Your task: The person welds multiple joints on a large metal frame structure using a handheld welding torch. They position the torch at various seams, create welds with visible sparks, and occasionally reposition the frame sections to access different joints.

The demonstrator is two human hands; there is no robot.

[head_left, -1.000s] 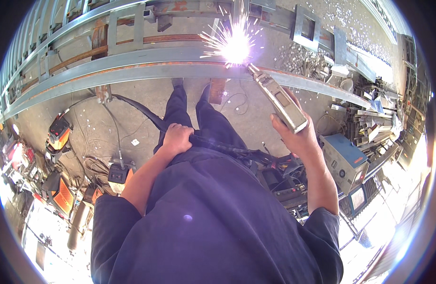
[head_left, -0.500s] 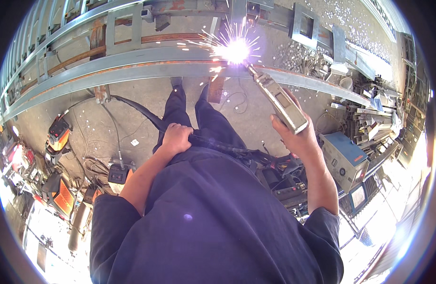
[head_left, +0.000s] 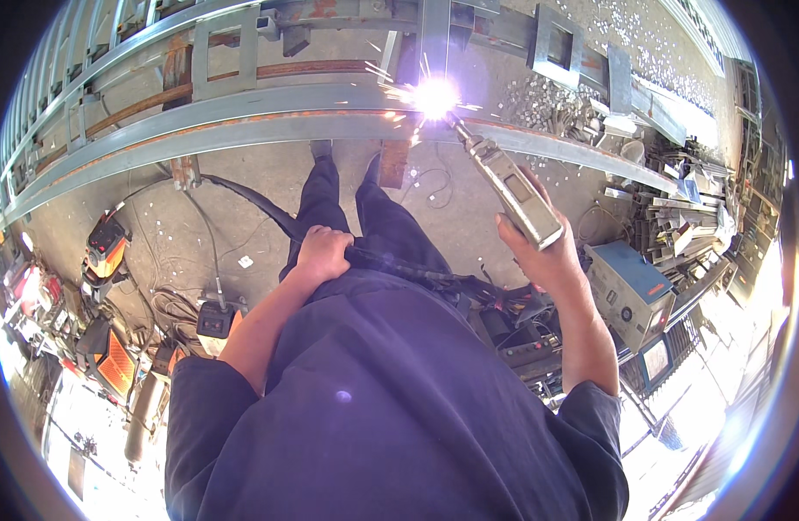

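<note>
My right hand (head_left: 551,253) is wrapped round a boxy metal welding gun (head_left: 514,189), pointed away from me and slightly left. At its nozzle a white-violet glare (head_left: 436,97) throws sparks, mostly to the left. The glare hides the exact spot where the nozzle meets the steel. It sits on a long grey steel beam (head_left: 269,128), where an upright steel bar (head_left: 435,39) joins it. At my waist, my left hand (head_left: 324,253) is closed on a thick black cable (head_left: 256,201), which runs off to the left and continues across my front.
A blue-topped grey machine (head_left: 629,291) stands at the right, near stacked metal offcuts (head_left: 677,226). On the left are black-and-orange tool units (head_left: 108,247), a dark box (head_left: 217,321) and coiled cable (head_left: 172,306). Steel frames (head_left: 226,56) lie beyond the beam.
The spark spray has shrunk and now flies mainly left, and the upright bar shows more clearly. The welding gun has barely shifted; my left hand stays in place.
</note>
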